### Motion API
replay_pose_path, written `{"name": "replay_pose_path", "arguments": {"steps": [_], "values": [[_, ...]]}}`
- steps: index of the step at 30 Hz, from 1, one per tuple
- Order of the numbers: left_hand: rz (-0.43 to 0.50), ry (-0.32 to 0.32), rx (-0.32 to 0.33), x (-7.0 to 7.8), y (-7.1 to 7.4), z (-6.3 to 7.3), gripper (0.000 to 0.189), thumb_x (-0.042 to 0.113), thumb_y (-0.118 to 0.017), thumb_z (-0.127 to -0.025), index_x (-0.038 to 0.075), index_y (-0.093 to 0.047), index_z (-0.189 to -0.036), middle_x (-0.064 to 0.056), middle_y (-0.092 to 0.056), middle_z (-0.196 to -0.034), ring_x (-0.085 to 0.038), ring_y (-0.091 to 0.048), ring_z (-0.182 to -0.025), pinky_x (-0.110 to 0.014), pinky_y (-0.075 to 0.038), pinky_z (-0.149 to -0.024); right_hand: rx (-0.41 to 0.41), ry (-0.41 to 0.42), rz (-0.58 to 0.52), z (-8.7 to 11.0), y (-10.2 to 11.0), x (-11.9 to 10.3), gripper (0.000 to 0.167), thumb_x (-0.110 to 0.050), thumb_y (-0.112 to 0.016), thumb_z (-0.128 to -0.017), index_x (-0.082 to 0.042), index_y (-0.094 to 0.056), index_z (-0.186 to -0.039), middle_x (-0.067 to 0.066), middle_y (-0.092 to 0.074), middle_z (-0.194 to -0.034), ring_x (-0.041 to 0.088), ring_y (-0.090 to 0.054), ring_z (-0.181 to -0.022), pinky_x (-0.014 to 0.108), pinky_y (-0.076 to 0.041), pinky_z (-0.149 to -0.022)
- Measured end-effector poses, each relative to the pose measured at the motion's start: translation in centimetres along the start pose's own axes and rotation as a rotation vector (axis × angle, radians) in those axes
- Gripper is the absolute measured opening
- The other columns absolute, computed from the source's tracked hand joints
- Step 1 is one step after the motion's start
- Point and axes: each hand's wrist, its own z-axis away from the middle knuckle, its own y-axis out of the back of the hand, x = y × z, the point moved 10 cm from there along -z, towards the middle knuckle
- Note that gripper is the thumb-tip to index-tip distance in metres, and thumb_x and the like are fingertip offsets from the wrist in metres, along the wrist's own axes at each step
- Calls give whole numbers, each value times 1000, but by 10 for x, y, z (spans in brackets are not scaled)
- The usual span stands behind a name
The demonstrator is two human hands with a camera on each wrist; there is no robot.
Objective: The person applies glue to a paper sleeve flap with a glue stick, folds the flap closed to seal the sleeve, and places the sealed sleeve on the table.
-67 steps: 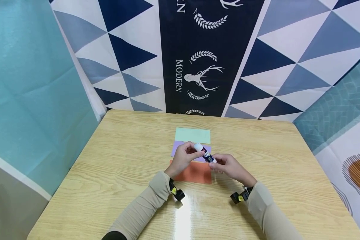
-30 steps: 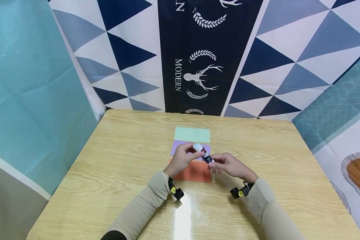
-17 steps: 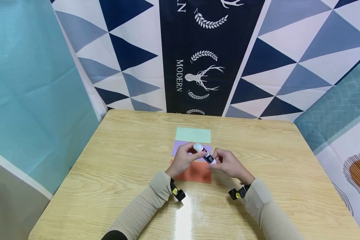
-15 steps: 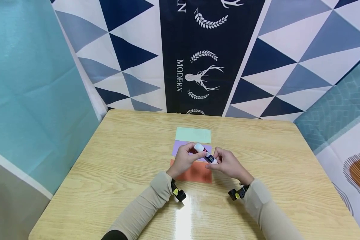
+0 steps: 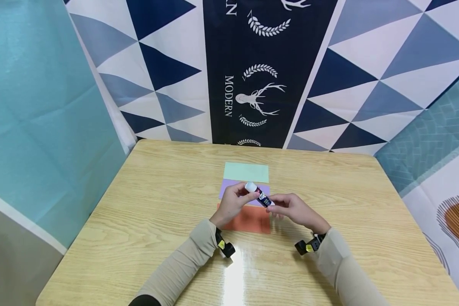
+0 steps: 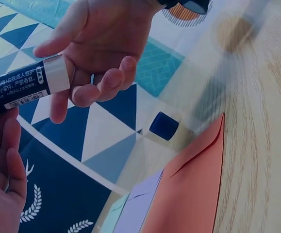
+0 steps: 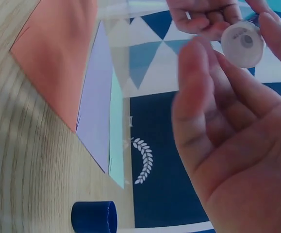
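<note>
Both hands hold a dark-blue glue stick (image 5: 261, 196) in the air above three paper sheets. My left hand (image 5: 232, 203) grips its upper part, just under the white top. My right hand (image 5: 292, 209) pinches the lower, whitish end (image 6: 56, 74) between thumb and fingers; the round base (image 7: 243, 42) faces the right wrist camera. The stick's blue cap (image 6: 163, 125) lies off the stick on the table, also in the right wrist view as the blue cap (image 7: 94, 217). It is hidden in the head view.
Green paper (image 5: 246, 172), purple paper (image 5: 228, 188) and orange paper (image 5: 248, 222) lie in a row on the wooden table (image 5: 157, 238), orange nearest me. Patterned cloth (image 5: 252, 76) hangs behind the table; teal cloth (image 5: 42, 127) hangs on the left.
My right hand's fingers have shifted round the stick's lower end and its wrist has dropped a little. The stick has moved slightly left. The left hand kept its grip.
</note>
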Motion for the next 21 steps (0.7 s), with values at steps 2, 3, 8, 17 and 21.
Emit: {"name": "replay_pose_path", "arguments": {"steps": [2,3,8,17,21], "values": [[7,-1,-9,0,-1,0,20,11,-69,-89,-5,-69,-101,-22,-68,-92,-2,-56,-74,-17,-46,-68,-46,6,-16,1,-4,0,35,-22,-56,-100,8,-62,-117,28,-67,-91,25,-59,-69,34,-53,-63],[11,0,-12,-1,-1,0,20,11,-69,-90,-5,-69,-102,-22,-68,-92,-2,-56,-75,-17,-46,-69,-60,10,-23,1,-5,-1,35,-22,-55,-100,9,-62,-114,30,-67,-92,25,-59,-69,34,-53,-64],[15,11,-26,-3,-2,0,19,12,-69,-91,-4,-69,-102,-23,-67,-93,-3,-57,-76,-17,-46,-69,5,-22,-41,2,-1,4,33,-22,-61,-97,9,-65,-107,22,-67,-83,20,-58,-66,34,-52,-63],[25,16,-26,-2,-6,1,17,8,-68,-90,-5,-67,-102,-24,-67,-98,-2,-58,-78,-18,-47,-72,232,-67,25,-1,10,7,27,-13,-82,-77,4,-63,-86,-2,-55,-68,5,-46,-57,21,-40,-50],[-6,3,-22,0,-7,0,16,9,-69,-90,-3,-67,-101,-22,-67,-97,-2,-57,-79,-19,-48,-74,259,-37,38,-1,7,4,28,-10,-80,-77,3,-57,-82,-3,-51,-67,4,-43,-55,19,-35,-48]]}}
